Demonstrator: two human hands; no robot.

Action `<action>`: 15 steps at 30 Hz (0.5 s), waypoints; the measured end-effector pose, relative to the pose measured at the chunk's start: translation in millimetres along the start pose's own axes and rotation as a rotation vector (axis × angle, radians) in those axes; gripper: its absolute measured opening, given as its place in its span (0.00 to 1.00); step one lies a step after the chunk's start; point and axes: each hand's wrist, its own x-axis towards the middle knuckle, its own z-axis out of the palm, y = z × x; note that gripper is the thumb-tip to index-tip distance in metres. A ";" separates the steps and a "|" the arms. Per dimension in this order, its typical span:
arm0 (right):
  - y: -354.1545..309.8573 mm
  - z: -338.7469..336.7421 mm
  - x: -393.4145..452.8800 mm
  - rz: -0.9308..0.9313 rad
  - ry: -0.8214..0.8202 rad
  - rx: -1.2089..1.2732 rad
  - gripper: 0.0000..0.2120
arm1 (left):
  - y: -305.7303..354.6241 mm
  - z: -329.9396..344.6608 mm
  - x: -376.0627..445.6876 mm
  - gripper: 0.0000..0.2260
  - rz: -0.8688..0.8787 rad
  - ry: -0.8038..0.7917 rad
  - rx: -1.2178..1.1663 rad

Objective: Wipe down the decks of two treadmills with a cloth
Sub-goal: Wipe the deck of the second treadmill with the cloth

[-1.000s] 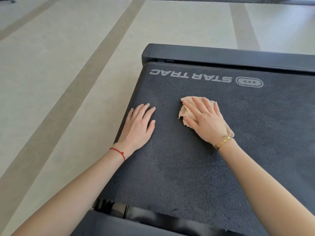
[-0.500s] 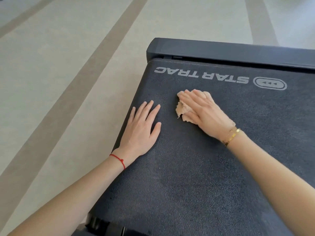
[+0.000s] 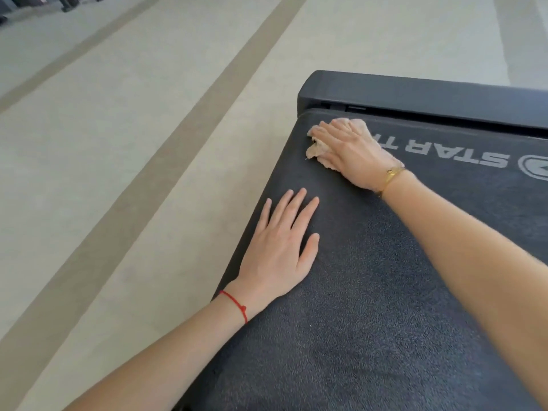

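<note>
Treadmill deck (image 3: 385,292) fills lower right of frame. Left hand (image 3: 280,250) flat, fingers spread, bracing at centre. Right hand (image 3: 350,149) presses cloth (image 3: 314,149) at upper-centre corner. Wiping underway; next stroke likely rightward along far edge.

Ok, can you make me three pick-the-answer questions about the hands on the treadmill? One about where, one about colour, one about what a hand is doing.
1. Where is the crumpled beige cloth?
A. on the floor
B. at the far left corner of the black treadmill belt
C. under the left hand

2. What colour is the thin string bracelet?
A. red
B. blue
C. green

3. What is the left hand doing?
A. making a fist
B. lifting the cloth
C. lying flat, empty

Answers: B, the right hand presses it there; A, it shows red on the left wrist; C, its fingers lie spread on the belt.
</note>
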 end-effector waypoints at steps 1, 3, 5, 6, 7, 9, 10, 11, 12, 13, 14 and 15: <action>10.6 -2.6 -0.6 -0.006 -0.005 0.013 0.22 | 0.2 0.6 0.2 0.26 0.001 0.002 -0.001; 29.2 -5.8 5.1 0.087 0.003 0.052 0.23 | 0.8 1.3 0.7 0.26 0.003 0.003 -0.009; 36.2 -5.5 13.8 0.179 0.039 0.006 0.22 | 1.5 1.6 0.6 0.26 0.001 -0.001 -0.010; 32.9 -4.7 16.6 0.194 0.055 -0.028 0.21 | 1.2 1.6 0.5 0.26 0.001 -0.003 -0.007; 26.9 -3.5 17.2 0.188 0.064 -0.035 0.21 | 0.2 1.5 0.6 0.26 -0.001 -0.003 -0.005; 16.2 -1.5 11.3 0.141 0.056 0.009 0.21 | -1.5 1.3 0.7 0.26 -0.002 -0.001 -0.007; 12.8 -2.0 5.5 0.118 0.050 0.028 0.22 | -2.1 1.2 0.7 0.26 -0.003 0.002 -0.009; 10.1 -3.5 -2.1 0.101 0.049 0.041 0.22 | -2.8 1.0 0.8 0.26 -0.003 0.004 -0.013; 8.9 -5.5 -10.9 0.086 0.047 0.048 0.22 | -2.9 0.9 0.7 0.26 -0.001 0.004 -0.019; 8.2 -8.4 -20.3 0.071 0.040 0.051 0.23 | -2.9 0.6 0.6 0.26 0.002 0.004 -0.024; 8.1 -11.5 -30.0 0.062 0.028 0.057 0.24 | -2.7 0.4 0.4 0.26 0.004 0.003 -0.026; 8.2 -14.7 -40.0 0.068 0.012 0.070 0.25 | -2.2 0.1 0.2 0.26 0.004 0.002 -0.026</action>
